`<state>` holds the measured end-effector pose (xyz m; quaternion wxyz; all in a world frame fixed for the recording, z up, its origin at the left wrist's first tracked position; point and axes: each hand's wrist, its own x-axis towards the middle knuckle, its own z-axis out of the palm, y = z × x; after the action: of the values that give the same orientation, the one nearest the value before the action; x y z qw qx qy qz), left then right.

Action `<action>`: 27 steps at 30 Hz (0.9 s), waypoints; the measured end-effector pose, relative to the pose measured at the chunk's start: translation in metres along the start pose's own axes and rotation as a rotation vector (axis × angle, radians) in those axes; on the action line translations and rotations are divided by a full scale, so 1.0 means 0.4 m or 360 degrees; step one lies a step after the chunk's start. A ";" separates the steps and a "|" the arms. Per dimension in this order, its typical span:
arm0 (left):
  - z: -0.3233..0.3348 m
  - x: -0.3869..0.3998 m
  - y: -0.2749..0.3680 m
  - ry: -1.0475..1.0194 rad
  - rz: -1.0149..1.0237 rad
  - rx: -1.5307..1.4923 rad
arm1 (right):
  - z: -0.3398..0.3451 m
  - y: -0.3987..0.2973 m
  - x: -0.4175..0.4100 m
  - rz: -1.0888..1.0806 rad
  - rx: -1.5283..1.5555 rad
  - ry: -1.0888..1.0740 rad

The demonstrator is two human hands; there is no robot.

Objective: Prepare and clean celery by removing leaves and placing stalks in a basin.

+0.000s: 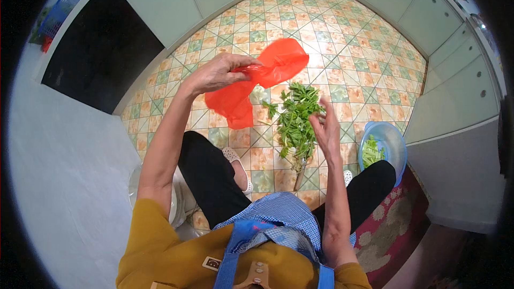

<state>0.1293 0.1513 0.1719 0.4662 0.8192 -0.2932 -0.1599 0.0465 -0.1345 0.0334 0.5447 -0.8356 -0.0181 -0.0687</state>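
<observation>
My left hand [221,72] grips a red plastic bag [283,64] by its bunched middle, with one end spread beyond the fingers and the other hanging towards me. Below it, a heap of leafy green stalks [297,124], perhaps celery, lies on the tiled floor. Its roots point my way, and a brown handle [299,178] pokes out beside them; what it belongs to is hidden. At the heap's right edge, my right hand [327,130] is raised with thumb and fingers apart and nothing in it. Whether it touches the leaves I cannot tell.
A blue translucent plastic basin [395,148] with cut pale-green stalks [372,153] stands by my right knee. Beside my left leg is a container lined with clear plastic [176,206]. Cabinets [160,0] border the floor; a red patterned mat [395,224] lies right.
</observation>
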 end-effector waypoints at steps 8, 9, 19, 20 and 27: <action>-0.045 -0.048 0.119 0.0128 -0.0123 0.0130 | -0.106 -0.258 0.217 -0.1208 -0.0758 -0.0048; -0.050 -0.057 0.113 0.0275 -0.0126 0.0215 | -0.112 -0.269 0.222 -0.1160 -0.0654 0.0027; -0.041 -0.097 0.045 0.0708 -0.0171 0.0833 | -0.245 -0.370 0.189 -0.0704 -0.0539 -0.0083; -0.046 -0.099 0.091 0.0902 0.0183 0.1246 | -0.266 -0.385 0.177 -0.0888 -0.0575 0.0035; 0.010 -0.076 -0.028 0.0611 0.0244 0.1144 | -0.283 -0.244 0.198 -0.1133 -0.1499 -0.0390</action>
<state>0.1074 0.1720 0.1599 0.2072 0.9206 -0.2983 0.1435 0.1039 -0.2019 0.1776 0.0534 -0.9314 -0.3270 -0.1505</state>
